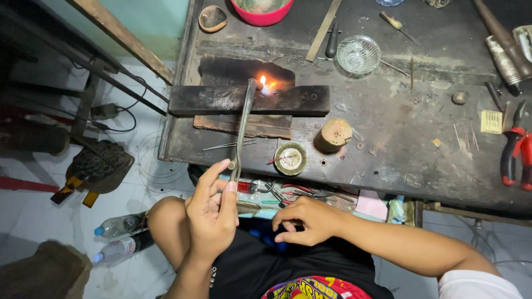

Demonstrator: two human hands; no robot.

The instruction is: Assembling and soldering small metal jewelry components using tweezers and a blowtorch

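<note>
My left hand (212, 217) grips the near end of a long thin metal torch pipe (243, 126). Its far tip sits over a charred black wooden block (288, 100) where a small orange flame (264, 84) burns. My right hand (305, 220) rests at the near edge of the bench, fingers curled, touching the tools in an open drawer (310, 195); I see nothing gripped in it. A small round brass dish (291, 158) and a short wooden stump (334, 134) stand just beyond the hands.
On the dark worn bench lie a glass bowl (358, 53), a red bowl (261, 11), red-handled pliers (514, 149), a metal strip (324, 29) and small metal rings (366, 148). Plastic bottles (119, 235) lie on the tiled floor at left, beside cables.
</note>
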